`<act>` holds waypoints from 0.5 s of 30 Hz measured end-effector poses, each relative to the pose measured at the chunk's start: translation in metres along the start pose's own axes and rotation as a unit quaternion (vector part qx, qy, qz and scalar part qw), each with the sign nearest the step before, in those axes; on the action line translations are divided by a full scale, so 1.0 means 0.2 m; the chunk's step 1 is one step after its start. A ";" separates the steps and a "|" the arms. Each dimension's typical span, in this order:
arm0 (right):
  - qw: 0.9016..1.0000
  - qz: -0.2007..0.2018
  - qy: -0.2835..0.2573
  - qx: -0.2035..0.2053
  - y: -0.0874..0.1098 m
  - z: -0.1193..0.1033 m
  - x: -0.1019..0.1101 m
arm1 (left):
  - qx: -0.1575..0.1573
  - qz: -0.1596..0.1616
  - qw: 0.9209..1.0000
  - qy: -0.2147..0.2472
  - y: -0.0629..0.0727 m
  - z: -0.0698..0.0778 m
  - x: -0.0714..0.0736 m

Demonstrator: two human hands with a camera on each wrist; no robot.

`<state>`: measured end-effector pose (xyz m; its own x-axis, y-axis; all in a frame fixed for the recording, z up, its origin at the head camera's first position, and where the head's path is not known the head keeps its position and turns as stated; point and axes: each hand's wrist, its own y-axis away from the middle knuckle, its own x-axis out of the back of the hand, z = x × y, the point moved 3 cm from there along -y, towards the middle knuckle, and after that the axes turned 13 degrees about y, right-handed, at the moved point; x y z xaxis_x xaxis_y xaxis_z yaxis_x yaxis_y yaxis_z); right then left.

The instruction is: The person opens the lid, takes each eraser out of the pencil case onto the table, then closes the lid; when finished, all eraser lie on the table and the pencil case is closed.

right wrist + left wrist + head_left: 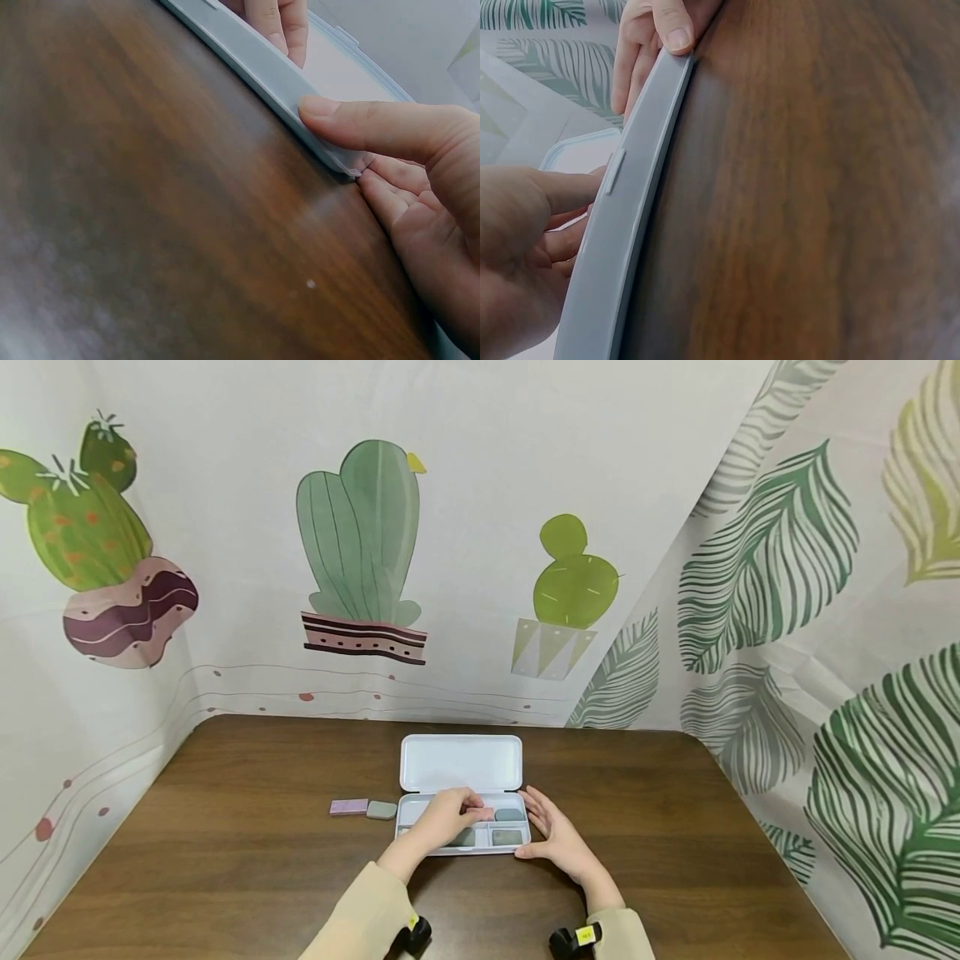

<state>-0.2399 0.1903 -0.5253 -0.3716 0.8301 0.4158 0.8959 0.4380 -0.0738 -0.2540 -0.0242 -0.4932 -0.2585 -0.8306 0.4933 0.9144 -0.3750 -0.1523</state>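
A white hinged case [461, 762] lies with its lid raised at the back, its lower part divided into compartments. Over it, my left hand [444, 817] reaches in and pinches a small pink eraser-like block [482, 814]. My right hand [558, 839] grips the case's right end, thumb at the front corner and fingers along the side. A blue-grey block [510, 815] sits in the back right compartment, and grey-green blocks [507, 837] lie in the front ones. In the left wrist view the case's front wall [622, 217] hides the fingertips and the pink block.
On the brown wooden table [262, 860], left of the case, a purple block [348, 807] and a grey-green block [382, 811] lie end to end. Behind the table hangs a white cloth [480, 568] printed with cacti and leaves. Black wrist cameras [573, 942] sit by both sleeves.
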 end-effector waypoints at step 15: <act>1.000 0.002 0.003 0.000 0.00 0.00 0.00 | -0.002 0.003 1.000 -0.010 0.00 0.01 0.00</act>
<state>-0.2401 0.1898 -0.5252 -0.3668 0.8295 0.4211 0.8974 0.4348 -0.0747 -0.2534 -0.0232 -0.4927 -0.2472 -0.8246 0.5089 0.9144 -0.3722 -0.1589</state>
